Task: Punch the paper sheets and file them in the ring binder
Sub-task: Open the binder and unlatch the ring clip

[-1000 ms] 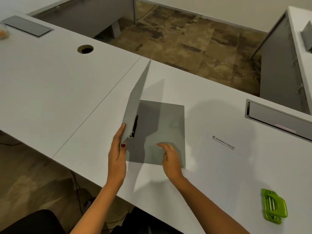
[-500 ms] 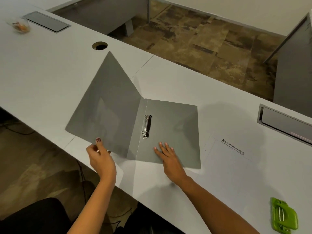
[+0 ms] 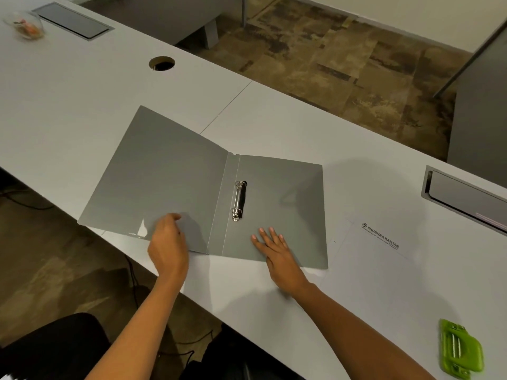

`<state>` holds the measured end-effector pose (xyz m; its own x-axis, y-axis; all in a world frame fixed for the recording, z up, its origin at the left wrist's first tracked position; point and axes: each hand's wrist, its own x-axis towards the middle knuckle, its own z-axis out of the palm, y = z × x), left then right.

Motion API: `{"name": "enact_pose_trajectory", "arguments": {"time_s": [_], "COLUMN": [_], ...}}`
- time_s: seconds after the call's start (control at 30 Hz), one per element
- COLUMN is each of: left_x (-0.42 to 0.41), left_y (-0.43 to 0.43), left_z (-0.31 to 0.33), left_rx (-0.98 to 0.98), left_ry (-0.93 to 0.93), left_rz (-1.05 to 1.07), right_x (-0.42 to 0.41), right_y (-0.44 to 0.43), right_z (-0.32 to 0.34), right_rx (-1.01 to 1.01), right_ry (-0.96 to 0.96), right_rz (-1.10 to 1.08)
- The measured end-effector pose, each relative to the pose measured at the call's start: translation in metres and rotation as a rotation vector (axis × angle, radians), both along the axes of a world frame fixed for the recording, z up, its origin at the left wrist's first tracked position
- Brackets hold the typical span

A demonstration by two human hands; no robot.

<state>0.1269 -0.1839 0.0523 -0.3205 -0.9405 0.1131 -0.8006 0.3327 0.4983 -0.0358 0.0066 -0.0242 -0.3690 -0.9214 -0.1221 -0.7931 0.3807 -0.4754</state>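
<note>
A grey ring binder (image 3: 282, 187) lies open and flat on the white desk (image 3: 68, 105), its metal ring mechanism (image 3: 238, 201) by the spine. My left hand (image 3: 167, 242) rests on the near edge of the left cover, fingers loosely curled and holding nothing. My right hand (image 3: 274, 246) lies flat, fingers spread, on the near edge of the right cover. White paper sheets (image 3: 378, 267) with a printed letterhead lie on the desk to the right of the binder. A green hole punch (image 3: 459, 349) sits at the near right.
A round cable hole (image 3: 162, 63) and a grey cable flap (image 3: 74, 21) are at the far left, with a clear bowl (image 3: 24, 24) beside them. Another cable flap (image 3: 466, 198) is at the right. The desk's near edge runs under my forearms.
The binder's front cover, standing upright a second ago, has swung left and down until it lies flat. My left hand let go of the cover's edge and now rests on it.
</note>
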Motion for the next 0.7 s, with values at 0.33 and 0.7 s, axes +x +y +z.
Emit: {"name": "enact_pose_trajectory", "arguments": {"time_s": [0.33,0.7], "left_x": [-0.041,-0.057], "left_y": [-0.001,0.006], "left_z": [-0.022,-0.063], "left_rx": [-0.013,0.098], "left_ry": [-0.22,-0.405], "left_rz": [-0.452,-0.49], "right_x": [0.0,0.008], "right_y": [0.001,-0.009], "right_z": [0.003,0.011], "right_rx": [-0.012,-0.148], "right_ry": [-0.063,-0.197], "right_rz": [-0.017,-0.215]}}
